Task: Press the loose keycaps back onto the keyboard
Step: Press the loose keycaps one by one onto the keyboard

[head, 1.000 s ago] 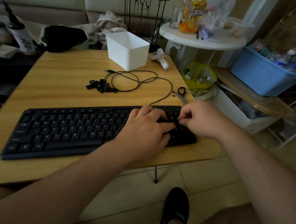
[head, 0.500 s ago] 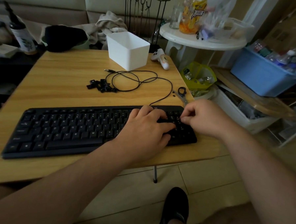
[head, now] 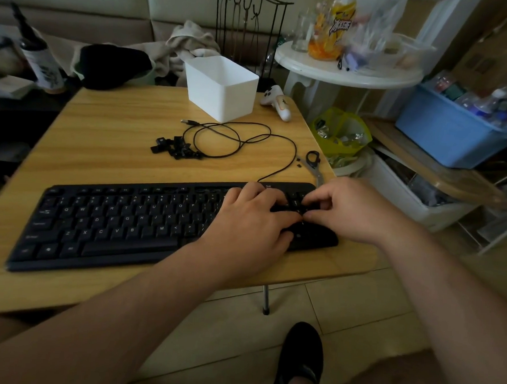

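My keyboard (head: 121, 223) lies along the near side of the counter (head: 103, 119), its front edge just short of the counter's near edge and its right end close to the rounded right corner. Both my hands are over that right end. My left hand (head: 253, 224) lies palm down across the keys, fingers (head: 278, 199) bent down onto them; it covers the keys beneath it, and I cannot tell whether they hold anything. My right hand (head: 351, 208) comes in from past the keyboard's right end, its fingers (head: 313, 199) curled with their tips bunched on the keys there; whether they pinch a keycap I cannot make out, the spot being dark and partly covered.

The loose keycaps (head: 173, 149) sit in a small pile well behind the keyboard, beside the coiled cable (head: 237, 141) that runs back to the keyboard's rear edge. A white tub (head: 222, 87) stands farther back. Scissors (head: 314, 164) lie just behind the keyboard's right end, near the counter's right edge. Left of the pile, behind the keyboard, bare wood stretches to the counter's left edge.
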{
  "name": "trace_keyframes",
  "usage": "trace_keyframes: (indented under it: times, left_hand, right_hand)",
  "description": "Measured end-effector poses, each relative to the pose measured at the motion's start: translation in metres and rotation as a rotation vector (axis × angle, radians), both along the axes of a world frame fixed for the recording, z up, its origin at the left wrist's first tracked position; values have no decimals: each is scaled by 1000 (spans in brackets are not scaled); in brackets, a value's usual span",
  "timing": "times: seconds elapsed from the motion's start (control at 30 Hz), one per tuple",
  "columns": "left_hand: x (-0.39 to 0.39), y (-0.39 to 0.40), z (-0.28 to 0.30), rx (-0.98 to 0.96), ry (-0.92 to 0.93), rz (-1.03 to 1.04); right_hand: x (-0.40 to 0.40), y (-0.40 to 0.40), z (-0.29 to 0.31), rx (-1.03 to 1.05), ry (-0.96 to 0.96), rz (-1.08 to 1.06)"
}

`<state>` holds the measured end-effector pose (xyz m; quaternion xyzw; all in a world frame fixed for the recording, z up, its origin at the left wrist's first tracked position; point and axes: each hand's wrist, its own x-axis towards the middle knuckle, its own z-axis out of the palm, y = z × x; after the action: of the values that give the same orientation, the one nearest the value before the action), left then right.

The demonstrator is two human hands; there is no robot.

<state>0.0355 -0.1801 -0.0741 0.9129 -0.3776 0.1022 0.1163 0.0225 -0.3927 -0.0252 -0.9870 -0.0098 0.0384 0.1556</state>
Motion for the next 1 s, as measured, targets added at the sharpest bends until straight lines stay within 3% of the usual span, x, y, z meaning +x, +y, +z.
trace_keyframes:
  times: [0.13, 0.43, 0.53, 0.67, 0.77, 0.87, 1.0]
  left_hand:
    - [-1, 1, -1, -21, 0, -1]
    - [-3, 2, 1, -59, 5, -17]
    - [1, 3, 8, -208, 69, 1]
    - [3, -1, 22, -578, 290, 65]
    - [0, -4, 26, -704, 453, 76]
    - [1, -2, 23, -751, 514, 91]
    - [0, 1, 22, -739, 539, 95]
  right_hand:
    - [0, 0, 2, -16, 4, 16]
    - [1, 3, -3, 179, 8, -95]
    - [1, -5, 1, 480, 12, -161]
    - [-4, 0, 8, 997, 164, -96]
    - [-6, 10, 5, 1184, 208, -59]
    - [-5, 14, 1, 1195, 181, -43]
    - [-7, 12, 3, 1030, 78, 9]
